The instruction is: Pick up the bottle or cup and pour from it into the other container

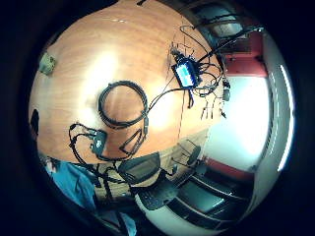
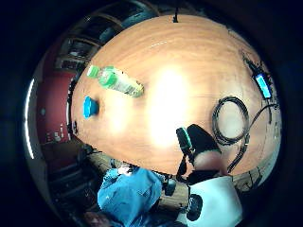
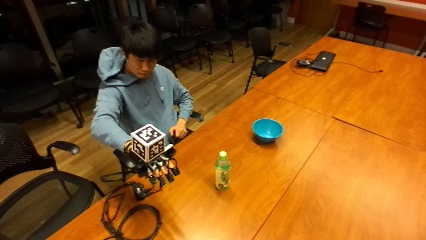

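A green-capped bottle (image 3: 222,171) of green drink stands upright on the wooden table (image 3: 333,165). A blue bowl (image 3: 267,129) sits beyond it, nearer the person's side edge. My gloved right hand (image 3: 158,169) hovers above the table's near edge, left of the bottle and apart from it, fingers hanging relaxed and holding nothing. The thumb side palm view shows the bottle (image 2: 116,81) and the bowl (image 2: 89,107) off to one side on the table. The person's bare left hand (image 3: 178,130) rests at the table edge.
A coiled black cable (image 3: 130,220) lies on the table just below the hand, also the coil (image 1: 123,104) with a small device (image 1: 185,73) seen from the palm. A laptop (image 3: 323,60) sits at the far end. Office chairs (image 3: 33,195) surround the table.
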